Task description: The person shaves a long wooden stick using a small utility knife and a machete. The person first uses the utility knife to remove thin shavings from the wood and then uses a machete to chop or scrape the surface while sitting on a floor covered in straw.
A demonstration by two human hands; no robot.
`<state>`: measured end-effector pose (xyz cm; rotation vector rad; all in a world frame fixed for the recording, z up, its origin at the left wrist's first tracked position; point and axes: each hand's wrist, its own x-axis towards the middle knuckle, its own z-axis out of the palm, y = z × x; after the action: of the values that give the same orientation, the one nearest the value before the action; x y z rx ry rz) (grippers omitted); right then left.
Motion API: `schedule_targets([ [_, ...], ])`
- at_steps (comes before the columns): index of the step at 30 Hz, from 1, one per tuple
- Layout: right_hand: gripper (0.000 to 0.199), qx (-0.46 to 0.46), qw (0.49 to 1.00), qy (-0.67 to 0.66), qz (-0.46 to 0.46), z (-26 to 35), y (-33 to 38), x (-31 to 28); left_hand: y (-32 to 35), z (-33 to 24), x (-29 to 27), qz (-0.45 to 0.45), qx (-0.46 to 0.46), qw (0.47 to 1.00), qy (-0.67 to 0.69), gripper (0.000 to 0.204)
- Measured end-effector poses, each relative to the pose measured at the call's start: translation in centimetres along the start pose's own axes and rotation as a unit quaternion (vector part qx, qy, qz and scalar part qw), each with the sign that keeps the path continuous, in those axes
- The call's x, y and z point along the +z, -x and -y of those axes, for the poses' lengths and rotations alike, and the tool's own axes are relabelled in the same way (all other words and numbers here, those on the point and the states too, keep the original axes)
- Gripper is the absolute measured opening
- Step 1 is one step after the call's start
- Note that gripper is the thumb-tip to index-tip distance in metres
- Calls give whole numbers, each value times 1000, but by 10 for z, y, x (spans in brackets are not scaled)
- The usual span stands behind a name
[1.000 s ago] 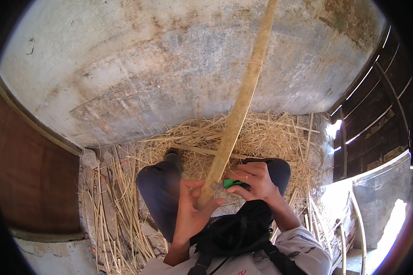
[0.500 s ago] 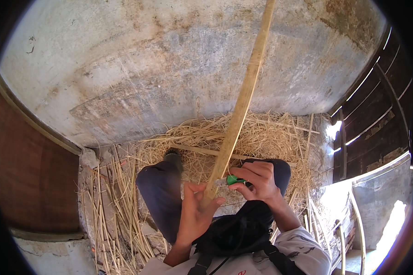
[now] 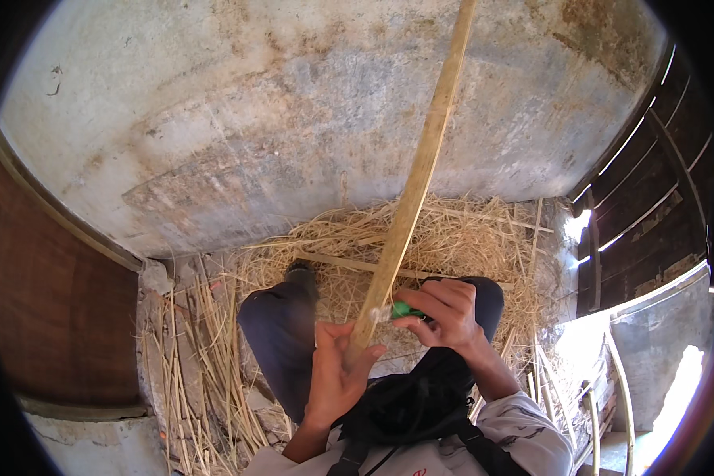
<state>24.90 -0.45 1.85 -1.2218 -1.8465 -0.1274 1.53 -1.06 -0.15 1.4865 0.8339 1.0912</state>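
Observation:
A long pale bamboo strip [image 3: 414, 190] leans from between my knees up past the top of the view, tilted to the right. My left hand [image 3: 343, 361] is closed around its lower end, thumb on the right side and fingers on the left. In my right hand [image 3: 444, 313] is a small green-handled knife [image 3: 404, 310], gripped with curled fingers. Its short greyish front part is blurred and meets the strip's right edge just above my left hand. Part of the handle is hidden by my fingers.
Curly shavings [image 3: 476, 238] heap on the floor against the stained wall [image 3: 293, 103]. Thin split sticks [image 3: 202, 357] lie at the left, near a brown panel [image 3: 63, 285]. A dark slatted wall [image 3: 635, 190] rises at the right, with poles [image 3: 620, 381] below it.
The knife and my right hand have barely shifted along the strip's edge. My left hand keeps its hold, and the strip stays nearly in place.

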Motion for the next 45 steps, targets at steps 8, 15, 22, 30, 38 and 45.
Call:
schedule_targets([
  [8,29,80,995,-47,-23,-32,-18,-10,19,9,-8,3,-54,998,-44,49],
  [15,30,103,988,-116,0,-29,-14,-8,7,1,-18,8,-55,995,-84,51],
  [22,35,67,985,-157,-12,-30,-13,-6,-6,-1,-17,9,4,989,-144,28],
  [30,17,277,888,-362,-66,-14,-4,29,-9,8,-17,18,4,983,-183,34],
  [38,16,319,872,-367,-49,-9,-5,39,-31,-2,-4,25,16,961,-276,34],
  [45,40,186,925,-323,-69,-20,5,21,-33,-3,-3,58,-34,977,-204,23],
])
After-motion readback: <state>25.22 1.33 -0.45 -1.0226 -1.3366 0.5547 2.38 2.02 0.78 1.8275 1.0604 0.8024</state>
